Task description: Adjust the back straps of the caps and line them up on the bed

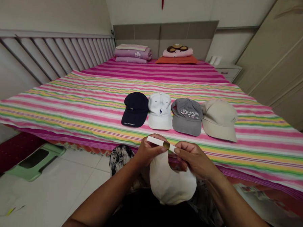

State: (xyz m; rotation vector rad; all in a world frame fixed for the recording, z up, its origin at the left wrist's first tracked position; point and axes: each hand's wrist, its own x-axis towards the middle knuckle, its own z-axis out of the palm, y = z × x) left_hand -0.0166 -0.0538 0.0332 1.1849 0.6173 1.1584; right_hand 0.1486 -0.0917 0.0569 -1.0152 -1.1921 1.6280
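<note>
Over my lap I hold a cream baseball cap (168, 187) with its back strap turned up toward the bed. My left hand (150, 150) pinches the strap on the left of a brass-coloured buckle (166, 145). On the other side, the fingers of my right hand (194, 157) grip the strap's right end close to the buckle. The cap's rear opening shows below the strap; its brim is hidden. Beyond my hands, a navy cap (136, 107), a white cap (160, 109), a grey cap (187, 116) and a beige cap (219, 118) lie in a row.
The caps rest on a bed with a striped sheet (90, 106). Folded purple bedding (133, 55) and a pink pillow (178, 53) sit by the headboard (147, 34). A green stool (37, 161) stands on the tiled floor at left. A nightstand (228, 71) is at back right.
</note>
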